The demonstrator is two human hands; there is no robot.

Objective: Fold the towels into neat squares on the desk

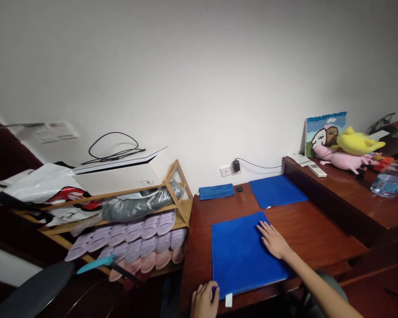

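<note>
A bright blue cloth (pixel 239 251) lies spread on the brown wooden desk (pixel 318 234), with a white tag (pixel 228 300) at its near edge. My right hand (pixel 274 240) rests flat on the cloth's right side, its fingers stretched out. At the near left corner, my left hand (pixel 204 300) is curled, and a bit of blue shows between thumb and forefinger. Farther back on the desk lie a second flat blue cloth (pixel 277 191) and a folded blue cloth (pixel 216 191) by the wall.
Left of the desk stands a wooden rack (pixel 182 198) holding several purple and pink slippers (pixel 135 232), with a white box (pixel 119 176) on top. On the raised right-hand surface are plush toys (pixel 343 160), a remote (pixel 317 171) and a water bottle (pixel 389 181). A black charger (pixel 236 165) is plugged into the wall.
</note>
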